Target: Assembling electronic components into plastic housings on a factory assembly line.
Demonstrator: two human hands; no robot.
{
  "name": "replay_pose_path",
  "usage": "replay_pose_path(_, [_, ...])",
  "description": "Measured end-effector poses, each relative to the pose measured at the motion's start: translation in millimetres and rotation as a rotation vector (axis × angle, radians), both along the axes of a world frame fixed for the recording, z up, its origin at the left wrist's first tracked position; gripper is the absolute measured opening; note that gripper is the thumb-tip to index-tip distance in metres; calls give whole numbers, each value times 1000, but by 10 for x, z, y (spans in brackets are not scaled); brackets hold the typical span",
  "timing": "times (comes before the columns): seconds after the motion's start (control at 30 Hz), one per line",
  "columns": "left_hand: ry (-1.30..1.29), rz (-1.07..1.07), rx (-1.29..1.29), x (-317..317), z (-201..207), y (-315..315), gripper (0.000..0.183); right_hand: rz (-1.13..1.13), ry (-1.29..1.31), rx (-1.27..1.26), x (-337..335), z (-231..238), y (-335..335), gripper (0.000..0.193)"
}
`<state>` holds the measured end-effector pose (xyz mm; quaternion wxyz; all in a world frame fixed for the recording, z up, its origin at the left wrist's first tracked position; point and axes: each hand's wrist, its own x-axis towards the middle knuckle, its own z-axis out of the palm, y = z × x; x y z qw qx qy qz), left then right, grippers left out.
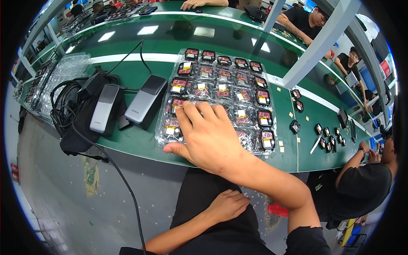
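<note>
A clear plastic tray lies on the green bench, its pockets holding rows of small black watch-like housings with reddish boards and white-and-yellow labels inside. My right hand reaches over the tray's near left part, palm down. Its fingers are spread and the thumb sticks out to the left by the near edge. The fingertips reach the housings in the left and middle columns, and the palm hides several pockets; nothing shows gripped. Below the bench edge, my left hand rests flat on my lap, fingers stretched out and holding nothing.
Two grey power banks and a tangle of black cables lie left of the tray. Clear plastic trays are stacked farther left. Loose black housings lie rightward, near a seated co-worker. A metal post rises behind.
</note>
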<state>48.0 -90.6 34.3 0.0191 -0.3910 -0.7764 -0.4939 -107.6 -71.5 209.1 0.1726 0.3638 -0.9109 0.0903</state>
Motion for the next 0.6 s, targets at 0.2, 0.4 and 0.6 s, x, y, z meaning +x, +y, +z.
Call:
replay_pose_path(0.2, [4,12,-24,7,-24,-5,14,-10,100,-75,-15,-78,-45,79])
replay_pose_path(0.4, [-4,-6,-14,-26,-14,10,14,-27,47,-81,-62,-39,-17,79])
replay_pose_path(0.6, [-48,-39,-110,-31,48,-20,16,-46,-75,-169,-209,191,5,75])
